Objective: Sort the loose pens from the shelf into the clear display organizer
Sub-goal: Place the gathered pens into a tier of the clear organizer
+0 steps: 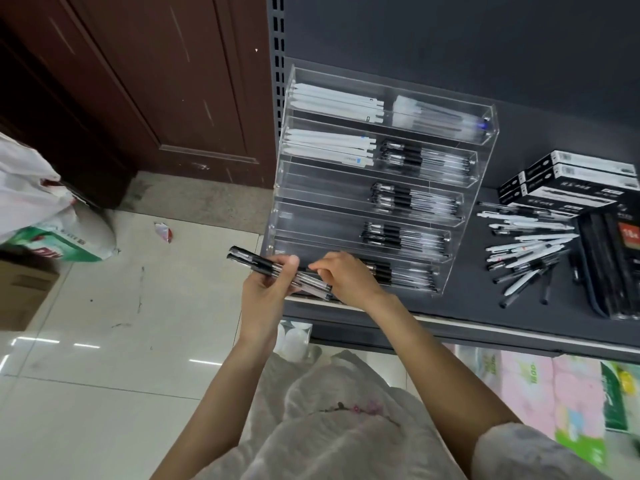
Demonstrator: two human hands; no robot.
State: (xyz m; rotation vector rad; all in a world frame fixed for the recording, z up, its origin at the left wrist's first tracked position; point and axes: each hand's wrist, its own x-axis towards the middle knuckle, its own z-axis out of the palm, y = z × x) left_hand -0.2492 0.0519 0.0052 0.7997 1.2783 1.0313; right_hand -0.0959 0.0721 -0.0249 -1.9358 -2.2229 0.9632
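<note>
Left hand [268, 289] grips a bundle of pens [277, 271] just before the organizer [460, 202]; right hand [346, 277] pinches their tips at its lowest tier.

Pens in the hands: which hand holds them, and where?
The left hand grips a bundle of pens around mid-barrel. The right hand pinches their lower ends.

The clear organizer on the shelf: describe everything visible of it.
The clear organizer looks like acrylic, with stepped tiers split into left and right bins. It stands on the dark shelf at its left end. White pens fill the upper two left bins; black pens lie in the right bins below the top one. The lower left bins look empty. The right hand reaches over its lowest tier.
</note>
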